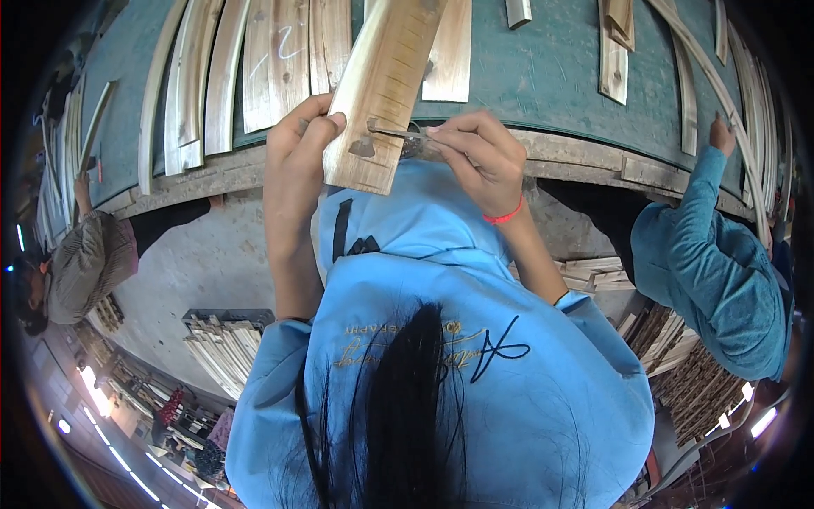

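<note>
My left hand (298, 148) grips a wooden board (378, 106) by its left edge, thumb on the upper face. The board is tilted up over the table's near edge, its lower end close to my blue clothing. A row of short dark cross lines runs along its face, and a brown patch (362, 148) marks the lower end. Between thumb and fingers, my right hand (485, 157) pinches a thin, dark metal tool with a narrow blade (392, 131). The blade's tip meets the board's face just above the patch. My right fingers partly hide the tool's handle.
Several wooden boards (275, 64) lie across the green table (543, 76), which has a worn wooden edge (229, 167). A person in a teal top (708, 254) works at the right, another person (89, 259) at the left. Stacked wood strips (225, 348) stand behind me.
</note>
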A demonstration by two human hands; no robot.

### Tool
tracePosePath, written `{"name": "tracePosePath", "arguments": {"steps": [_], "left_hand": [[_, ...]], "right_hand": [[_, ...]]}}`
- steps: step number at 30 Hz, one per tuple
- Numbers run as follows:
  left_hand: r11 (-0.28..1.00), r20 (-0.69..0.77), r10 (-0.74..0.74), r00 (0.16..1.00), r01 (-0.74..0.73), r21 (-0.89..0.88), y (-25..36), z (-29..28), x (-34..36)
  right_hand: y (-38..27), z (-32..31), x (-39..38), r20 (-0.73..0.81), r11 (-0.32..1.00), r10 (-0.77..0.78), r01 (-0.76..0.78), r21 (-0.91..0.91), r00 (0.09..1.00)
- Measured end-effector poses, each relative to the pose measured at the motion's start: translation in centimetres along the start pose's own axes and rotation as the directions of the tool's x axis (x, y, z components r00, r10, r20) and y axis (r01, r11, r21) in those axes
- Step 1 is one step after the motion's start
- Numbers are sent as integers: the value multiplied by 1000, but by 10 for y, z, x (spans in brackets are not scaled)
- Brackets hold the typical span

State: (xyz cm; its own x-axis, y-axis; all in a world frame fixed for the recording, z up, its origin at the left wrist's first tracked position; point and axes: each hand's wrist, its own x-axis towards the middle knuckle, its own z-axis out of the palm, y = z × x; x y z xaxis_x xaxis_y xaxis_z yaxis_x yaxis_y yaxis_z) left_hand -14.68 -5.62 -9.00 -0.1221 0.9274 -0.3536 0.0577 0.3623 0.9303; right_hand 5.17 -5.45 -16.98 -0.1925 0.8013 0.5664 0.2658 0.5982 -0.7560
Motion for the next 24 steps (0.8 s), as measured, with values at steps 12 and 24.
{"name": "tracePosePath", "arguments": {"steps": [12,24], "left_hand": [[999,-4,0,1000,0,54,1,-1,1],[922,61,118,991,-132,365,-31,-61,-37]], "right_hand": [[-10,-3,5,-40,948,265,-253,194,963],[13,-12,5,116,531,725,-659,533,679]]}}
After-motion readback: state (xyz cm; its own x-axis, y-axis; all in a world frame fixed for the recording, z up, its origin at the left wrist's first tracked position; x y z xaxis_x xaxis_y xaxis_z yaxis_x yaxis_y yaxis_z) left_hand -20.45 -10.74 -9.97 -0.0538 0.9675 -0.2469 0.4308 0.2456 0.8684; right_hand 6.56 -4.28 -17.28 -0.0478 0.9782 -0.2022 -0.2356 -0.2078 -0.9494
